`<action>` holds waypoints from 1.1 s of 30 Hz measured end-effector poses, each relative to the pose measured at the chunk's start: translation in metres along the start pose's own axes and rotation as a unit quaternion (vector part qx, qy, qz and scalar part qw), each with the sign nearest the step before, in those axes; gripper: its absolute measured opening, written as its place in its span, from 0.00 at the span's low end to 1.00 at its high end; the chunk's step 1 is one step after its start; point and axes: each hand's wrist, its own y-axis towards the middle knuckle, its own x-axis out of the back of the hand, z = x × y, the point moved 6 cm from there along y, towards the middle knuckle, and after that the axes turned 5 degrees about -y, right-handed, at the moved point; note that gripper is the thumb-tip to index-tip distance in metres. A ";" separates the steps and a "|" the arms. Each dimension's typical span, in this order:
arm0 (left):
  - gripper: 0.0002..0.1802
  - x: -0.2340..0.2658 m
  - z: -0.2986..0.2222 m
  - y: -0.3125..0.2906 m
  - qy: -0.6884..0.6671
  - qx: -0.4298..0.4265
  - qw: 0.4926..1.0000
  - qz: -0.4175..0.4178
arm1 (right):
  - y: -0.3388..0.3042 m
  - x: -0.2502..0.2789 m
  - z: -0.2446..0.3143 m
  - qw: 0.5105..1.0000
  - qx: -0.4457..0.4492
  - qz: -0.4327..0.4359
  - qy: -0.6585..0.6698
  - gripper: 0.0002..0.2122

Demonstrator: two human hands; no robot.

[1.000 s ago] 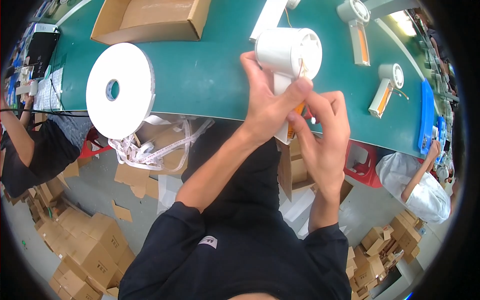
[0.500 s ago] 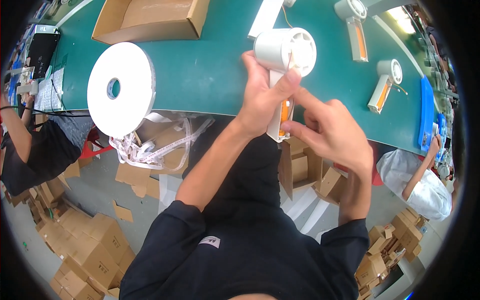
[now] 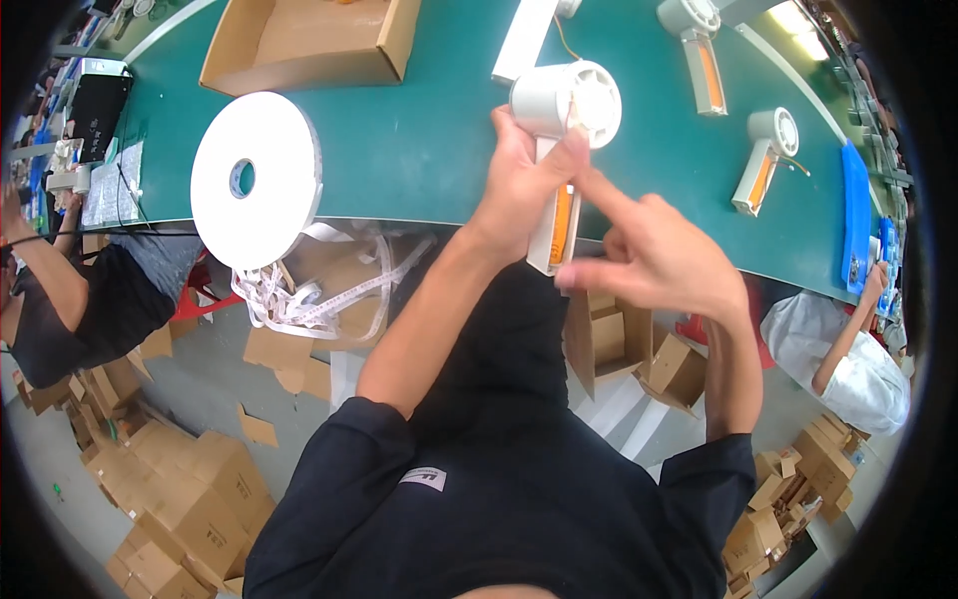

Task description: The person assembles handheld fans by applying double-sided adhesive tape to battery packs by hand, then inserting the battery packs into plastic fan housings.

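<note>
A white handheld fan point(image 3: 539, 102) with a round slotted head is gripped by my left hand point(image 3: 511, 190), whose thumb lies just under the head. Its handle points toward me, open on one side, and an orange battery point(image 3: 561, 228) shows lengthwise inside. My right hand point(image 3: 671, 252) is at the handle's right side, thumb and index finger spread apart. That index fingertip is close to my left thumb, and the right thumb tip is by the handle's lower end; contact there is hard to tell.
More white fans with orange batteries, one fan point(image 3: 763, 160) and another point(image 3: 702, 60), lie on the green table point(image 3: 399, 150). A large white tape roll point(image 3: 274, 180) stands at the table's near edge. An open cardboard box point(image 3: 389, 50) sits behind. People sit at both sides.
My right thumb has come off the battery and shifted to the handle's lower end. The battery now lies more fully in view along the handle. The whole view has shifted slightly.
</note>
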 end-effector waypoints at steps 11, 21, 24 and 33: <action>0.33 0.005 0.012 0.002 -0.075 0.037 0.993 0.080 | -0.003 -0.026 -0.004 0.975 0.053 -0.205 -0.070 0.41; 0.27 0.003 -0.066 -0.046 0.259 0.140 0.948 0.121 | -0.068 -0.005 -0.055 0.968 -0.072 -0.240 -0.011 0.44; 0.19 0.016 -0.104 -0.039 0.325 -0.004 0.943 0.070 | -0.076 0.004 -0.074 0.970 -0.059 -0.232 -0.030 0.44; 0.11 0.014 -0.210 0.028 0.452 -0.175 0.874 0.027 | -0.075 0.015 -0.079 0.959 -0.038 -0.279 -0.026 0.48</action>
